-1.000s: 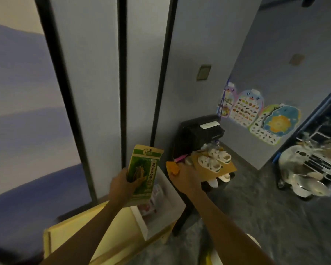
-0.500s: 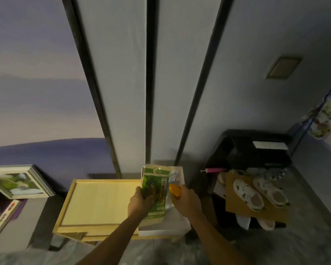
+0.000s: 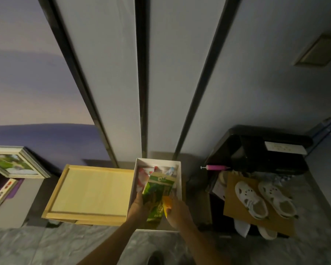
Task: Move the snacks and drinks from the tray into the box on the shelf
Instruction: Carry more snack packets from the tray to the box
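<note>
While several packets are already lying in the white box (image 3: 177,169), the left hand (image 3: 139,206) is closing round a green snack packet (image 3: 156,196) over its near end and the right hand (image 3: 179,209) is pinching an orange packet (image 3: 166,204); tray out of view, leftovers unknown; far end looking crowded, near right corner offering room

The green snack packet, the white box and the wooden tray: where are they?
green snack packet (image 3: 154,196), head view, front face.
white box (image 3: 177,185), head view, right wall.
wooden tray (image 3: 92,190), head view, bare floor.
</note>
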A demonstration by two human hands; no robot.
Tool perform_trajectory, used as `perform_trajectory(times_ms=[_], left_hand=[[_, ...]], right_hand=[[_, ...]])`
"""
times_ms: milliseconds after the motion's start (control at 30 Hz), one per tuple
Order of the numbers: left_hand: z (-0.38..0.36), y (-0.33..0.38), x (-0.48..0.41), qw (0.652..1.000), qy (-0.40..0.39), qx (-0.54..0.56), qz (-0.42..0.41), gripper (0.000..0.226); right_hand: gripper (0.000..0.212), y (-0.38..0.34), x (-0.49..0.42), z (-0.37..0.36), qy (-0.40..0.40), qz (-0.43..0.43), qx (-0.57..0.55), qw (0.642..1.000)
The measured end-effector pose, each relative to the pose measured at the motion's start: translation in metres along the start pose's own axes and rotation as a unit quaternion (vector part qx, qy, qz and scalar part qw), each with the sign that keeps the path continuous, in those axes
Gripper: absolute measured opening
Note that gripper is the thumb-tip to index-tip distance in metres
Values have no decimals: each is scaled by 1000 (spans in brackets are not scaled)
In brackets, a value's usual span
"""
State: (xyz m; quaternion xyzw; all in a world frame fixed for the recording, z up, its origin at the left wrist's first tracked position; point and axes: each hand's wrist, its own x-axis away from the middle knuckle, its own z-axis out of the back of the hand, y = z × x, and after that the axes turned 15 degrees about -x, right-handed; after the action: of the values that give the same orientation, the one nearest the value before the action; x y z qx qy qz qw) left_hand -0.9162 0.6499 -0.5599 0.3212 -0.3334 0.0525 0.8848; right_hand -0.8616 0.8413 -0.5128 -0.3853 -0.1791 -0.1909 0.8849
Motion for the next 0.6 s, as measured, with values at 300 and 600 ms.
perform_trajectory(times_ms=[300,600], left_hand=[[22,-8,5,996,26,-71,-38,51],[113,32,56,942,195,-238,-134,74]], right_hand=[[35,5,-6,-7,-23,-25,29,999],[61,-72,-12,62,42,117,67,990]])
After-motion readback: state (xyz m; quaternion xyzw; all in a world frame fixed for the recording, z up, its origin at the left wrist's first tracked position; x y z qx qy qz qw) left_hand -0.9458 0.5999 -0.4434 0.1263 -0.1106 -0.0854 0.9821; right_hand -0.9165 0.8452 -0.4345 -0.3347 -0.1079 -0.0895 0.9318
